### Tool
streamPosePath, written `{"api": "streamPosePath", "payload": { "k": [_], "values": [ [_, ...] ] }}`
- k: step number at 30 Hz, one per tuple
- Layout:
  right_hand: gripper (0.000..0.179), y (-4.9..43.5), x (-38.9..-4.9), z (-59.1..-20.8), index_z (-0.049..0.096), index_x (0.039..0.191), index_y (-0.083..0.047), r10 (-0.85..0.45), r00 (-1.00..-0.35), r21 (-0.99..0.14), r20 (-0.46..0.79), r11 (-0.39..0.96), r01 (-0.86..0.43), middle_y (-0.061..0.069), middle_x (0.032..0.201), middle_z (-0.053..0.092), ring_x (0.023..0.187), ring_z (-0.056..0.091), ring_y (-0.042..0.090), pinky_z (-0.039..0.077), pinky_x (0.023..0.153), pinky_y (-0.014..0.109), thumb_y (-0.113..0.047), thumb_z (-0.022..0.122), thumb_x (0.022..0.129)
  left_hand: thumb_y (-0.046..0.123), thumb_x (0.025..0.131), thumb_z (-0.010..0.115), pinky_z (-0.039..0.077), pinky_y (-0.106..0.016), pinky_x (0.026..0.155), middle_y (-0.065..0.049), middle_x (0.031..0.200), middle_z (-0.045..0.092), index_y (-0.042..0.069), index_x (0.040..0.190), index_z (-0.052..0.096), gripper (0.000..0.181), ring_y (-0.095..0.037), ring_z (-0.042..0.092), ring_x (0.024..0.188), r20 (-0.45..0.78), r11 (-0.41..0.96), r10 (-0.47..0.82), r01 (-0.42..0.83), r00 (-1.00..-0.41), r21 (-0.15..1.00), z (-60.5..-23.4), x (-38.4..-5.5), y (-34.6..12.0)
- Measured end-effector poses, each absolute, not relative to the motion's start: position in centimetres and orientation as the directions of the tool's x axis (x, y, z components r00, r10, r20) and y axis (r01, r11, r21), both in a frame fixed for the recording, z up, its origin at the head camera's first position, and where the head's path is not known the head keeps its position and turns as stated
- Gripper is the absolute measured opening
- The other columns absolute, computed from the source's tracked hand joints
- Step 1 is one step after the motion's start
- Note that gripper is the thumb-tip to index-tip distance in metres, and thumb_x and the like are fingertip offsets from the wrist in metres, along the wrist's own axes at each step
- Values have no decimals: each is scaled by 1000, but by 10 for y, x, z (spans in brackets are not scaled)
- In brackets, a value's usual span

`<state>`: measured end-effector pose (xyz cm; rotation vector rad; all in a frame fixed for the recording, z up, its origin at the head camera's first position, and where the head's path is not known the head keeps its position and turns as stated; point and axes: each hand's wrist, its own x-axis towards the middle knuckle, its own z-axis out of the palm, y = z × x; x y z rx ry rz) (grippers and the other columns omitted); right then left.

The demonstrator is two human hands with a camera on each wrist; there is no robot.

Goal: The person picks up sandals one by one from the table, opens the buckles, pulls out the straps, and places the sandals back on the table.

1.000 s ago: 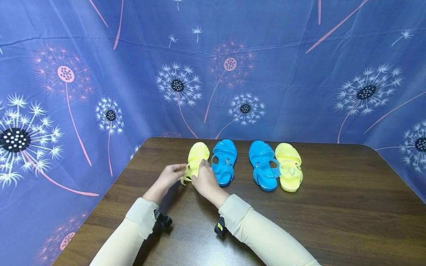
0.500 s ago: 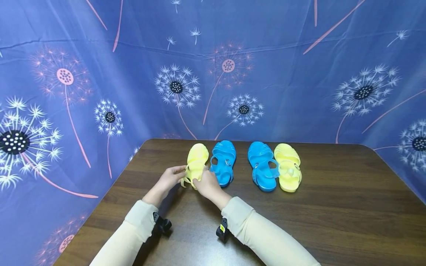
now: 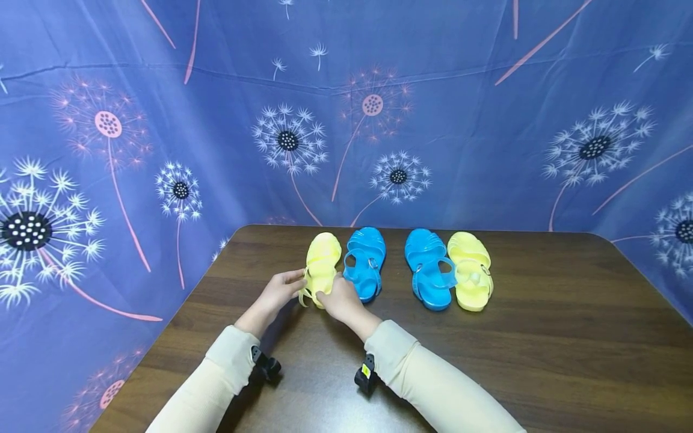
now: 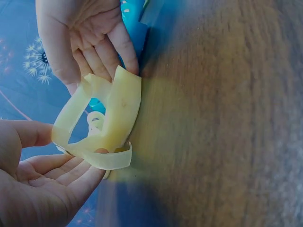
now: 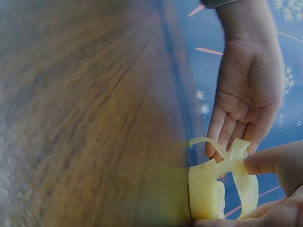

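A yellow child's sandal (image 3: 323, 249) stands leftmost in the row, toe toward the far edge. My left hand (image 3: 278, 293) holds its left side, thumb and fingers at the strap near the buckle. From the right, my right hand (image 3: 346, 300) grips the heel part, its thumb over the strap. The loose strap end (image 4: 116, 161) sticks out beside the left fingers in the left wrist view. The ankle strap (image 5: 246, 182) rises above the heel under the right thumb in the right wrist view. Most right fingertips are hidden behind the sandal's side in the head view.
Just right of the held sandal lies a blue sandal (image 3: 366, 246). Farther right, another blue sandal (image 3: 425, 249) stands beside a second yellow sandal (image 3: 468, 248). All are near the far edge of the brown wooden table (image 3: 541, 337), before a blue dandelion-print cloth (image 3: 476, 120).
My right hand has drawn back from the sandal's upper to its heel side, fingers now lower along the right edge. My left hand stays at the strap with little movement.
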<state>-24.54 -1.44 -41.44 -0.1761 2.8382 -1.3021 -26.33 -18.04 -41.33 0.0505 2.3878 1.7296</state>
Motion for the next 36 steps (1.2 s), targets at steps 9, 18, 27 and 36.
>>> {"api": "streamPosePath", "payload": {
  "k": [9, 18, 27, 36],
  "values": [
    [47, -11, -243, -411, 55, 115, 12, -131, -991, -773, 12, 627, -93, 21, 103, 64, 96, 63, 31, 53, 81, 44, -23, 69, 87, 11, 99, 49, 39, -46, 110, -27, 144, 44, -9, 141, 40, 47, -36, 48, 131, -137, 317, 136, -88, -981, 944, -412, -259, -181],
    [39, -7, -241, -406, 59, 109, 8, -152, -988, -798, -30, 599, -68, 11, 91, 63, 79, 56, 20, 51, 69, 34, -20, 71, 85, 12, 100, 49, 39, -46, 110, -27, 145, 43, -9, 142, 38, 48, -37, 47, 131, -129, 331, 150, -73, -980, 941, -412, -255, -181],
    [37, -6, -238, -405, 60, 110, 8, -156, -987, -856, -48, 515, -40, 10, 93, 65, 80, 56, 20, 52, 71, 34, -14, 72, 82, 11, 99, 52, 40, -48, 109, -27, 142, 47, -10, 139, 42, 47, -37, 49, 129, -110, 304, 92, -77, -990, 950, -415, -250, -178],
    [37, -4, -232, -408, 62, 112, 9, -117, -990, -914, -74, 405, 20, 12, 97, 67, 84, 57, 21, 54, 78, 37, -5, 70, 78, 10, 98, 53, 41, -47, 108, -26, 141, 48, -9, 139, 44, 46, -36, 50, 128, -118, 311, 80, -88, -990, 946, -418, -247, -175]
  ]
}}
